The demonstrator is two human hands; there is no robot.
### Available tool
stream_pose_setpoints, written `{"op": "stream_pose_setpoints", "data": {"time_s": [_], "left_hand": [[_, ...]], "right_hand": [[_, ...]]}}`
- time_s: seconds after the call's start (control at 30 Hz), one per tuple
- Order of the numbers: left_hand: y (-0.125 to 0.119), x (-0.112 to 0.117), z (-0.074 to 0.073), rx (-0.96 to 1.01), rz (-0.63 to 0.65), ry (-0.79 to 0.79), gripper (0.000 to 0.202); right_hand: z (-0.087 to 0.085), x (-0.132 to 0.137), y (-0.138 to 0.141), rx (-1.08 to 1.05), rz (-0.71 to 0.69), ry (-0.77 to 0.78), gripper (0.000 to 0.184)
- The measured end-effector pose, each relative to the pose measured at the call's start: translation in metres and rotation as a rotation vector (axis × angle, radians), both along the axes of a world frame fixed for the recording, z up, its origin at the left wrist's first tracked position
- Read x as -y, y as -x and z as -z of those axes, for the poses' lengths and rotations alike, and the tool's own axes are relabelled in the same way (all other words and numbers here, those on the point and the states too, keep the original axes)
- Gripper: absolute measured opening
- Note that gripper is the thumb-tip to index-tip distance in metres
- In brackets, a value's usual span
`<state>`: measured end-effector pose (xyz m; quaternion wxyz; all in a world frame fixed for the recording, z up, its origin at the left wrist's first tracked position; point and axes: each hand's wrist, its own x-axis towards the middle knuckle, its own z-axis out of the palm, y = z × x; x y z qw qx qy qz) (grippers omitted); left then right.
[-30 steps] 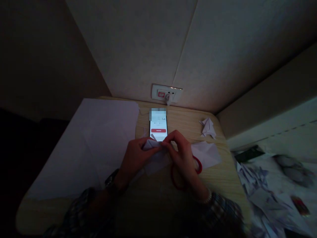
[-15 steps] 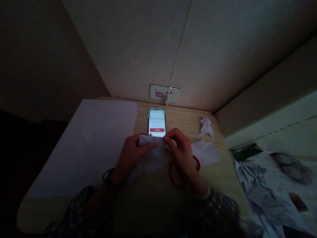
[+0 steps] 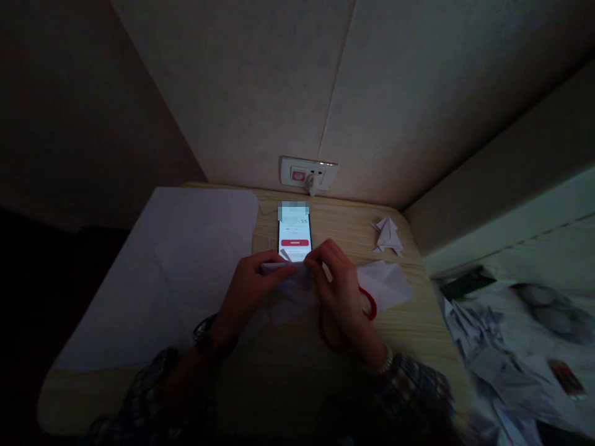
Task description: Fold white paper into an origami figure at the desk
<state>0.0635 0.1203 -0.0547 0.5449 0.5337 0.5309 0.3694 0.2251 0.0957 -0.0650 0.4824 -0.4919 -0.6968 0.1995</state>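
Note:
Between my two hands is a piece of folded white paper (image 3: 277, 267), tilted so that I see it nearly edge-on. My left hand (image 3: 253, 279) pinches its left part, thumb on the near side and fingers behind. At the paper's right end, my right hand (image 3: 337, 279) pinches with thumb and forefinger. A lit phone (image 3: 294, 232) lies just beyond the paper. Red-handled scissors (image 3: 370, 303) lie partly hidden under my right hand and wrist. More paper (image 3: 290, 310) lies below the held piece, dim and hard to make out.
White sheets (image 3: 204, 229) cover the table's left side. At the right are a folded paper figure (image 3: 388, 236) and a loose paper piece (image 3: 385, 282). A wall socket (image 3: 308, 174) with a plug is behind the phone. Folded papers (image 3: 502, 365) are heaped beyond the right edge.
The folded paper has tipped from showing its broad face to nearly edge-on. My right fingers have moved slightly down and left; my left hand still grips the paper.

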Motion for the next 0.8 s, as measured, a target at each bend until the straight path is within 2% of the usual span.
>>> {"op": "stream_pose_setpoints", "data": {"time_s": [0.23,0.37,0.63,0.7,0.8], "left_hand": [[-0.0011,0.0019,-0.0028,0.002,-0.006,-0.099,0.016],[0.0002,0.0033,-0.0049,-0.022,-0.031,-0.086,0.017],[0.002,0.0009,0.0027,0.109,-0.13,0.019,0.018],[0.0013,0.001,0.0028,0.126,-0.11,0.035,0.02],[-0.0009,0.0011,0.002,0.091,0.016,0.117,0.024]], "right_hand": [[-0.0007,0.0014,0.0013,0.025,-0.001,0.021,0.022],[-0.0003,0.0008,0.0021,-0.011,0.008,0.047,0.021],[-0.0034,-0.0038,0.0,-0.116,-0.024,0.274,0.017],[-0.0035,-0.004,-0.0009,-0.115,-0.022,0.278,0.021],[-0.0027,-0.0046,-0.0028,-0.111,0.014,0.233,0.024]]}}
